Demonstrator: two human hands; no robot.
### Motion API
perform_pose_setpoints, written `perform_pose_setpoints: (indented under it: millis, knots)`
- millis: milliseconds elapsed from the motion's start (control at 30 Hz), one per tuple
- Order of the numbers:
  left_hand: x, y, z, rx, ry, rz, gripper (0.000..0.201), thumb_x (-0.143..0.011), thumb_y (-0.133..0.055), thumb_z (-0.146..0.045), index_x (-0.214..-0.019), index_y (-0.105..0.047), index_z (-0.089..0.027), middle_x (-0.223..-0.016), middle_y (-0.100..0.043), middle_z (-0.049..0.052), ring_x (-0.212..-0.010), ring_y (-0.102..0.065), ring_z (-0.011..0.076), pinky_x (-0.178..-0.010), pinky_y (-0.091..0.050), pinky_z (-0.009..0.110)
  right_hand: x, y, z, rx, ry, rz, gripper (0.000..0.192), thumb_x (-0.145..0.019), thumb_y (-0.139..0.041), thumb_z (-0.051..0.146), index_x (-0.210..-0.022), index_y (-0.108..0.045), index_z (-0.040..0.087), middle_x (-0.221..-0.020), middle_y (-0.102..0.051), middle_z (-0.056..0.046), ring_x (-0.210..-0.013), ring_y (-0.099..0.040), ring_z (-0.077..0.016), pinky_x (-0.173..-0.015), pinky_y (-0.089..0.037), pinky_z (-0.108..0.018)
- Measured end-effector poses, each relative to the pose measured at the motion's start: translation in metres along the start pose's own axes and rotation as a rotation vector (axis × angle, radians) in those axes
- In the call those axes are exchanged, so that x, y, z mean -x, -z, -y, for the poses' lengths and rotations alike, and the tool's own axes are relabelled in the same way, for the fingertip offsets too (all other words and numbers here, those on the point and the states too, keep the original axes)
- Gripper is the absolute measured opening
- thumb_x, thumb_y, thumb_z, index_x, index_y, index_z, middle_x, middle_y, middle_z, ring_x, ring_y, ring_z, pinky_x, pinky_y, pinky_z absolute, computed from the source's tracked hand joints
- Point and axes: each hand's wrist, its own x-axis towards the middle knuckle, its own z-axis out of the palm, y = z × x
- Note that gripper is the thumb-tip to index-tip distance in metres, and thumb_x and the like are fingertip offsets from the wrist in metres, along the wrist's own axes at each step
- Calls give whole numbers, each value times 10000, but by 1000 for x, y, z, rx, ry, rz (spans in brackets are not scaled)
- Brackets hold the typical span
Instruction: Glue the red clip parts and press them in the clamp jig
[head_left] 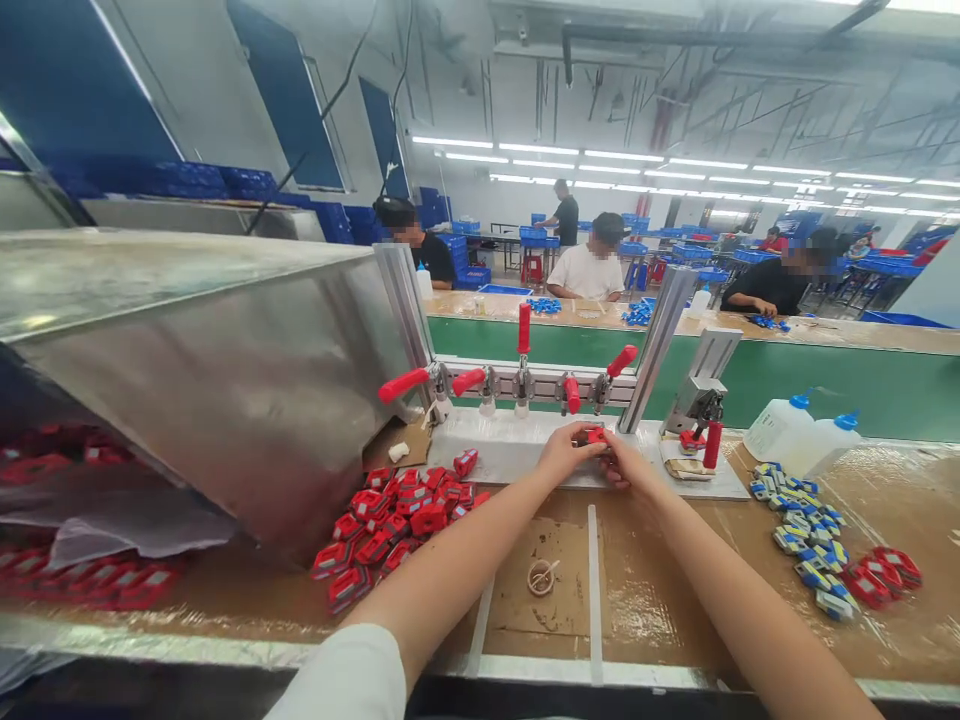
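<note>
Head camera view: a small red part (596, 435) is pinched between the fingertips of the left hand (564, 452) and the right hand (626, 462), both closed on it from either side, at the far middle of the workbench (660, 590), just in front of a white fixture plate (510, 445). The part is largely hidden by the fingers; it appears to be a moulded plastic piece, judged light, stiff and smooth enough to slip, best held by its short edges with fingertips only. Above the hands, a row of red-handled toggle clamps (523, 375) is mounted along the plate, some levers raised, some laid over. A single clamp stand (701, 420) is set just to the right of the hands. A heap of like red parts (390, 520) is spread at the left of the bench, at the mouth of a steel chute (225, 370). Blue-and-yellow parts (806, 525) are scattered toward the right edge, with a few red ones (881, 575) beside them, and two white squeeze bottles (795, 430) are stood at the far right. A small ring-shaped object (540, 577) is seen on the near middle. Beyond a green conveyor belt (825, 375), other seated workers (592, 265) are seen at their own benches.
</note>
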Motion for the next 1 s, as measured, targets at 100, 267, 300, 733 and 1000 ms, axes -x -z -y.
perform_pose_setpoints:
  millis: [100,267,300,733,1000]
  knots:
    - [-14,-2,8,-17,-2,12,424,-796,-786,-330,-1169,-719,-140,-1113,-784,116,-1039,-721,238,-945,-539,353,-3,8,10,68,6,-27,687,-809,-545,849,-785,-631,168,-590,-576,-16,-417,-348,-86,-414,-182,-219]
    - [-31,4,24,-131,19,-77,373,-808,-780,-305,-1145,-711,-162,-1172,-762,111,-1124,-684,239,-1073,-467,388,0,31,64,116,239,-252,584,-873,-582,764,-814,-659,188,-527,-536,13,-497,-479,-134,-482,-328,-235]
    - [-34,4,27,-159,29,-91,374,-815,-777,-313,-1153,-708,-171,-1177,-758,109,-1135,-676,244,-1080,-460,400,2,34,82,112,346,-305,584,-907,-527,762,-891,-672,197,-517,-532,21,-492,-487,-143,-486,-343,-240]
    - [-42,-2,35,-293,14,-98,444,-890,-702,-440,-1268,-668,-210,-1223,-744,83,-1142,-666,248,-1031,-479,368,31,16,149,-43,246,185,282,-876,-402,530,-919,-440,253,-503,-548,40,-368,-479,-158,-343,-288,-207]
    - [-43,-1,32,-303,32,-108,462,-880,-711,-493,-1261,-698,-232,-1152,-767,73,-1078,-684,278,-981,-488,363,19,7,81,-65,374,176,276,-682,-494,425,-869,-358,274,-521,-474,100,-369,-479,-150,-333,-294,-212]
